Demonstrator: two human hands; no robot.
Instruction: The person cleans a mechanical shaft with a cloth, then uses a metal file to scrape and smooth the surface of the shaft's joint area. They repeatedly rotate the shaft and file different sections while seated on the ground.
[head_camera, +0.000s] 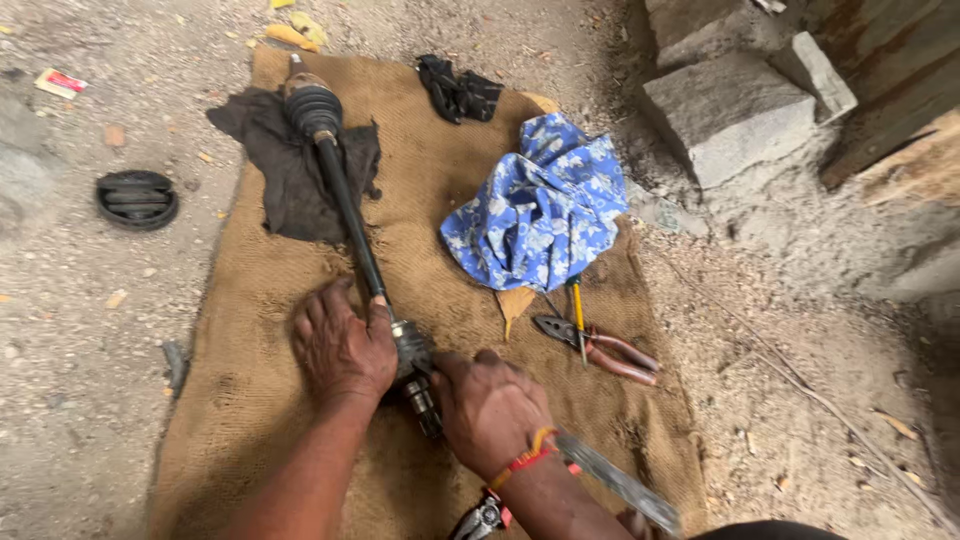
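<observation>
I am kneeling over a big brown sack cloth (250, 380) spread on the dusty ground (80, 400), with gray stone blocks (725, 115) off to my right. A long car axle (350, 215) lies on the cloth. It runs from its rubber boot end, far away and a bit left, down toward me and a bit right, so its long line goes almost straight away from me. My left hand (340, 345) lies flat and open on the cloth, with its thumb side touching the rod just above the shiny joint. My right hand (487, 405) is curled shut around the near end of the axle, holding it. A black rag (285, 190) sits under the far end. A blue flowered cloth (545, 210) is bunched to the right of the rod. Pliers with red handles (600, 348) and a screwdriver (578, 318) lie just below it. A black glove (458, 92) rests at the far edge, and a round black cap (137, 198) sits on the dirt at the left.
</observation>
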